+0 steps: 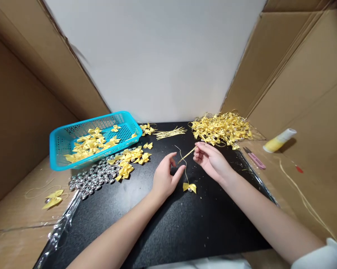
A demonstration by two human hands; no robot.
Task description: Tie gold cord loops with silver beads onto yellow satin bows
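My right hand (pixel 210 160) pinches one end of a short gold cord (pixel 187 154) that slants down to the left. My left hand (pixel 167 173) is beside the cord's lower end, thumb and fingers apart, holding nothing. Between and below my hands, a yellow bow (pixel 189 187) with a silver bead lies on the black table (pixel 213 224). A thin thread (pixel 186 168) runs up from that bow, with a needle-like tip at its upper end. Behind my hands lies a bundle of gold cords (pixel 171 133).
A blue basket (pixel 53 149) of yellow bows stands left, with silver beads (pixel 94 177) and loose bows (pixel 125 170) before it. Finished-looking bows (pixel 221 129) are heaped back right. Pink-handled scissors (pixel 255 158) and a thread spool (pixel 280 141) are at right. Cardboard walls (pixel 305 93) flank the table.
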